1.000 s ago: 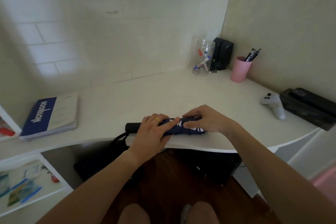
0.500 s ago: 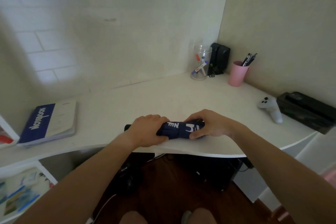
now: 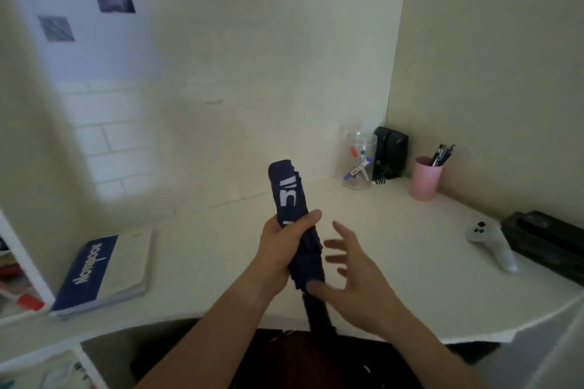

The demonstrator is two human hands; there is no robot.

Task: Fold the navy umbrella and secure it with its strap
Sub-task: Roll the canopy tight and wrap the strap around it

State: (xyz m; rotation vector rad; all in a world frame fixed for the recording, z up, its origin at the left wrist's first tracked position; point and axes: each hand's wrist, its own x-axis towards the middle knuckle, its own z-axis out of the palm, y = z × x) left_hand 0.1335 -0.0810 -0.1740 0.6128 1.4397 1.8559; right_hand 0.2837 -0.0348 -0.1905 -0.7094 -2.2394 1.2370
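The white counter (image 3: 221,249) is spreading across the lower frame, and above its middle the navy umbrella (image 3: 289,196) is standing nearly upright. The left hand (image 3: 281,249) is clamping around its folded canopy; the right hand (image 3: 354,275) is hovering spread beside it, gripping nothing. Risk: the loose pleats could be springing apart if that single grip slackens before the strap, unseen here, is wrapped.

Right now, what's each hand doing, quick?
Left hand: grip closed round the navy umbrella, holding it upright.
Right hand: open, fingers spread; thumb seems to touch the umbrella's lower end.
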